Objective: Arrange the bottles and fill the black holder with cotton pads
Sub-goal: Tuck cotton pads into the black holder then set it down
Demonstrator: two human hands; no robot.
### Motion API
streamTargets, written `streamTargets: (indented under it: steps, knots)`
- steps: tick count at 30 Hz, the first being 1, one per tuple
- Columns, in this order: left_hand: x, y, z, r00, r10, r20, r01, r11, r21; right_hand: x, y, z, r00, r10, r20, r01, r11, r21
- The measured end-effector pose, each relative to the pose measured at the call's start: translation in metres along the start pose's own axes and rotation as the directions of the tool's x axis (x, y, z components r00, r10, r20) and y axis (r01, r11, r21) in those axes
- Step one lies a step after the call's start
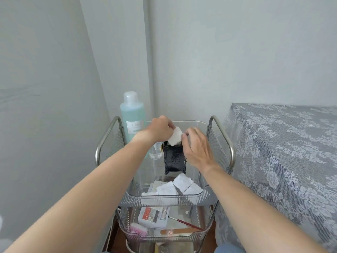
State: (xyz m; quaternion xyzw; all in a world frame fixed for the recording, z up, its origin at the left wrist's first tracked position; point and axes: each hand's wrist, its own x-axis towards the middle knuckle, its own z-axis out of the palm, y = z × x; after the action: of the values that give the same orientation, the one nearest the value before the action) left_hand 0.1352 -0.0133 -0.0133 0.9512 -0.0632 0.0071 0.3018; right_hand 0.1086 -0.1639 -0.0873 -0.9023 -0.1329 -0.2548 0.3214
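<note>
A glossy black holder [174,159] stands upright in the middle of the clear top tray [171,198] of a cart. My left hand [160,131] pinches a white cotton pad [175,136] right at the holder's open top. My right hand [196,148] rests against the holder's right side, thumb and fingers touching the pad's right edge. Several loose cotton pads [180,186] lie at the tray's front. A tall bottle of blue-green liquid [132,115] stands at the back left. A small clear bottle [156,152] sits just left of the holder, partly hidden by my left wrist.
The cart has metal side handles [221,136]. Its lower tray [164,232] holds a white box, a pink brush, a nail file and a thin brush. A lace-covered surface [284,152] is close on the right. Walls close in behind and on the left.
</note>
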Motion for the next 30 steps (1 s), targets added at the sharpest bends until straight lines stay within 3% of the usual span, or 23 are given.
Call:
streamTargets:
  steps: [4, 12, 16, 18, 20, 26, 30]
  knots:
    - [0.006, -0.005, 0.001, 0.995, 0.096, 0.038, -0.099, 0.991, 0.091, -0.002, 0.002, 0.000, 0.999, 0.026, 0.031, -0.026, 1.000, 0.011]
    - [0.008, -0.014, 0.005, 0.993, 0.116, 0.025, -0.118, 0.987, 0.110, -0.001, 0.003, 0.000, 0.990, 0.013, 0.143, -0.013, 1.000, -0.001]
    - [0.003, -0.015, 0.011, 0.970, 0.238, -0.052, -0.213, 0.933, 0.290, -0.003, 0.002, -0.001, 0.986, 0.000, 0.166, 0.002, 1.000, -0.015]
    - [0.002, -0.017, 0.012, 0.957, 0.258, -0.131, -0.210, 0.930, 0.301, -0.003, 0.001, 0.000, 0.987, 0.001, 0.161, 0.000, 1.000, -0.004]
    - [0.004, -0.020, 0.012, 0.966, 0.196, -0.166, -0.154, 0.959, 0.236, -0.002, 0.001, -0.001, 0.987, 0.003, 0.162, -0.003, 1.000, 0.005]
    - [0.011, -0.024, 0.008, 0.997, -0.049, -0.062, 0.050, 0.999, 0.014, -0.002, 0.006, 0.001, 0.990, -0.002, 0.143, 0.002, 1.000, 0.006]
    - [0.012, -0.025, 0.012, 0.991, -0.128, -0.039, 0.130, 0.990, 0.053, -0.003, 0.006, 0.004, 0.990, -0.002, 0.138, 0.001, 1.000, 0.006]
